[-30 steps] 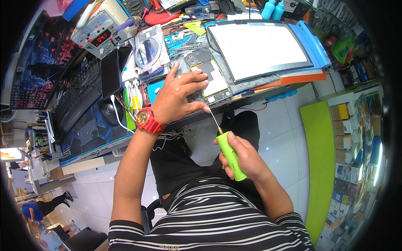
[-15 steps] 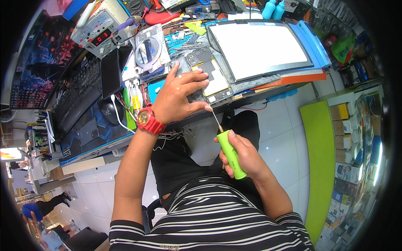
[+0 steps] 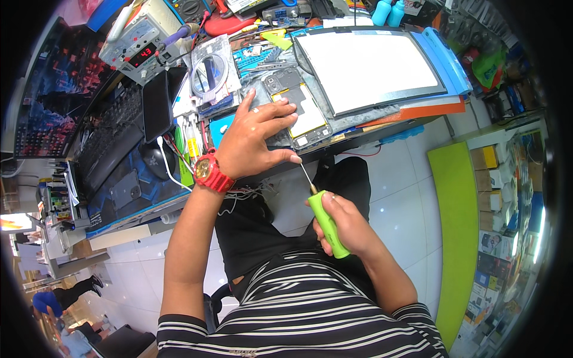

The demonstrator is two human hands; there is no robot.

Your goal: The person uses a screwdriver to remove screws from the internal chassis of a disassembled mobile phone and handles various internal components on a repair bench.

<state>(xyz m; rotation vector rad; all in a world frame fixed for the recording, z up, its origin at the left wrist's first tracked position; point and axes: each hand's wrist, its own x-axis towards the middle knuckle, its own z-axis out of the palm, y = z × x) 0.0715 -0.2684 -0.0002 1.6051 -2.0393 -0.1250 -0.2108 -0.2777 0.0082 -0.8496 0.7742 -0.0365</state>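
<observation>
My right hand (image 3: pixel 346 227) is wrapped around the green handle of a screwdriver (image 3: pixel 327 224), whose thin metal shaft points up and left from a brass-coloured collar. The shaft's tip is right by my left thumb, just off the bench's front edge; whether they touch, I cannot tell. With fingers spread, my left hand (image 3: pixel 255 136) reaches over the bench, its fingertips at the left side of an opened smartphone (image 3: pixel 309 113). The phone lies with its camera end away from me, and its inside parts show. A red watch (image 3: pixel 209 170) is on my left wrist.
A large white panel (image 3: pixel 370 71) lies right of the phone. At the left stand a power supply (image 3: pixel 134 56), a keyboard (image 3: pixel 110 128), a dark upright phone (image 3: pixel 157 107) and a mouse (image 3: pixel 156 158). Tools and parts crowd the back. A green-edged shelf (image 3: pixel 456 238) rises at the right.
The screwdriver and my right hand have shifted slightly down, and the handle has turned in my grip. My left thumb has dropped a little. The power supply's display reads differently.
</observation>
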